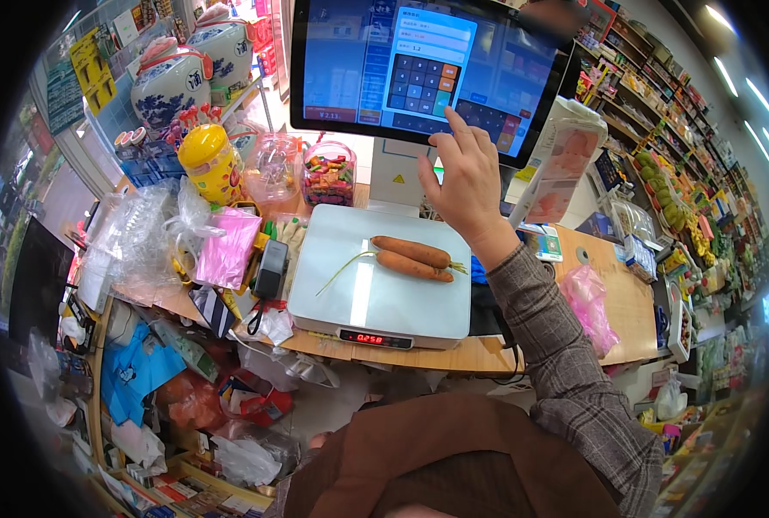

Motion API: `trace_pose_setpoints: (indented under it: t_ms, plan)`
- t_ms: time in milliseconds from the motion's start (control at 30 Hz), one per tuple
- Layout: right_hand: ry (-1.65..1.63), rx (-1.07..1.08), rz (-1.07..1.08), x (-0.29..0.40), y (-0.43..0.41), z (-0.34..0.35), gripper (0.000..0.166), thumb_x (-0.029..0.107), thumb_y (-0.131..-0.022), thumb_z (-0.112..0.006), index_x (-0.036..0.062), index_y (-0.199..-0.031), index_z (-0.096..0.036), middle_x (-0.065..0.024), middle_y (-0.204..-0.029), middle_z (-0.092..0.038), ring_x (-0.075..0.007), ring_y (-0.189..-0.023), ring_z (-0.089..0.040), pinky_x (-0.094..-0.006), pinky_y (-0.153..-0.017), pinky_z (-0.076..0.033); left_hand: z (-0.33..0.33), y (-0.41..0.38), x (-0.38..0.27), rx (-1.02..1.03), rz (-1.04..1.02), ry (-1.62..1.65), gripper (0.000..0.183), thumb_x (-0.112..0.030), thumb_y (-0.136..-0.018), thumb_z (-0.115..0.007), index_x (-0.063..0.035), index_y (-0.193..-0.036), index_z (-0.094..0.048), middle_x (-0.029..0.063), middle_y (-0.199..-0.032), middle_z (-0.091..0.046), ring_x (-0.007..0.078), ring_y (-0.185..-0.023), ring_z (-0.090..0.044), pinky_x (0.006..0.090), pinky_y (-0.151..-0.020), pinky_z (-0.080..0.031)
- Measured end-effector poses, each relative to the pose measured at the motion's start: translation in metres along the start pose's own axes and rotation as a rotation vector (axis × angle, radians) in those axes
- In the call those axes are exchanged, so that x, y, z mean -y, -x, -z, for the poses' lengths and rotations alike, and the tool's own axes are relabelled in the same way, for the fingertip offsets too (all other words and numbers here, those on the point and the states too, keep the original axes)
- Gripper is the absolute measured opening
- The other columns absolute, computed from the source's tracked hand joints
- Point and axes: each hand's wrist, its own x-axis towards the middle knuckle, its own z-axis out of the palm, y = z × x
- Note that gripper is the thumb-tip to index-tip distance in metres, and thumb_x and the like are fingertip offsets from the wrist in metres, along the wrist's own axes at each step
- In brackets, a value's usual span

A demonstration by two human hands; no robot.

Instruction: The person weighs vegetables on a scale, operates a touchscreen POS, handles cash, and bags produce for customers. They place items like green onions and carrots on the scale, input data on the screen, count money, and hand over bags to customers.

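Observation:
My right hand reaches up to the touchscreen of a point-of-sale scale. Its extended index finger is at the lower right of an on-screen number keypad, and it holds nothing. Below the screen is the scale's pale weighing platform, with a lit red digital readout on its front edge. Two carrots lie side by side there: an upper carrot and a lower carrot with a long thin green stalk. Only a sliver of my left hand shows beside my brown apron; its fingers are hidden.
Left of the scale are a black boxy device, a pink plastic bag pack and clear bags. Candy jars stand behind. A crumpled pink bag lies on the wooden counter at right. Bags crowd the space below left.

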Motion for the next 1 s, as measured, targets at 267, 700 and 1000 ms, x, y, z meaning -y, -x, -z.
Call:
trace_pose_setpoints:
  t_ms: [267, 700, 1000]
  plan:
    - [-0.066, 0.005, 0.053, 0.005, -0.012, 0.001, 0.021, 0.016, -0.08, -0.07, 0.0026, -0.095, -0.065, -0.0201, -0.133, -0.058, -0.0332, -0.111, -0.056, -0.0417, -0.095, -0.044, 0.01, -0.006, -0.005, 0.088, 0.167, 0.081, 0.036, -0.042, -0.086, -0.056, -0.0186, -0.107, -0.073, 0.0118, -0.105, -0.071, 0.0348, -0.101, -0.065, 0.047, -0.086, -0.051]
    - [-0.035, -0.129, 0.127, -0.001, -0.061, -0.007, 0.018, 0.015, -0.078, -0.07, 0.0025, -0.088, -0.065, -0.0212, -0.127, -0.061, -0.0341, -0.108, -0.058, -0.043, -0.09, -0.047, 0.001, -0.003, -0.001, 0.252, 0.312, 0.17, 0.037, -0.042, -0.087, -0.056, -0.0172, -0.109, -0.072, 0.0135, -0.107, -0.07, 0.0354, -0.103, -0.064, 0.0473, -0.089, -0.051]
    - [0.03, -0.218, 0.121, -0.016, -0.084, -0.005, 0.021, 0.019, -0.078, -0.071, 0.0024, -0.089, -0.066, -0.0221, -0.13, -0.059, -0.0327, -0.106, -0.058, -0.0418, -0.09, -0.047, -0.004, -0.003, -0.002, 0.296, 0.341, 0.196, 0.038, -0.042, -0.087, -0.056, -0.0163, -0.111, -0.071, 0.0146, -0.109, -0.069, 0.0359, -0.105, -0.064, 0.0475, -0.091, -0.05]
